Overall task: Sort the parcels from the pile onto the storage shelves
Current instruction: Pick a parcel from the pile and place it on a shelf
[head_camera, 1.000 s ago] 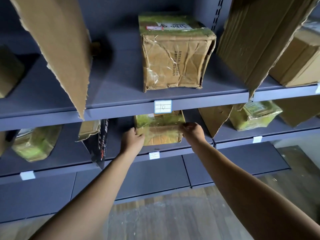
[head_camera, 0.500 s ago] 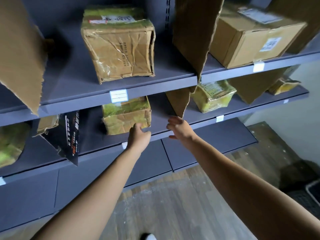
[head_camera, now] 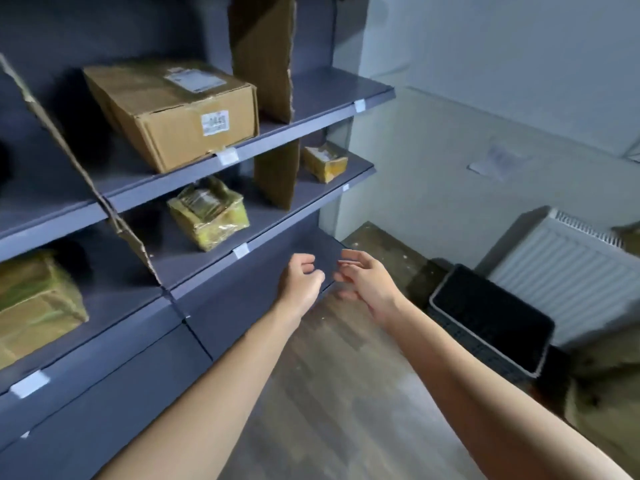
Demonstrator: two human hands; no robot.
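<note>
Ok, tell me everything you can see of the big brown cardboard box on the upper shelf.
The big brown cardboard box is plain corrugated card, wide and low, with its top flaps closed. It lies flat on the upper grey shelf, turned so one corner points toward the shelf's front edge. A white shipping label sits on top and a smaller white sticker on one front side; both are too blurred to read. A torn cardboard divider stands just to its right. Nothing rests on it.

Left hand (head_camera: 300, 284): fingers loosely curled, empty, arm stretched out from 7 o'clock.
Right hand (head_camera: 367, 285): fingers relaxed, empty, just beside it at 3 o'clock.
</note>
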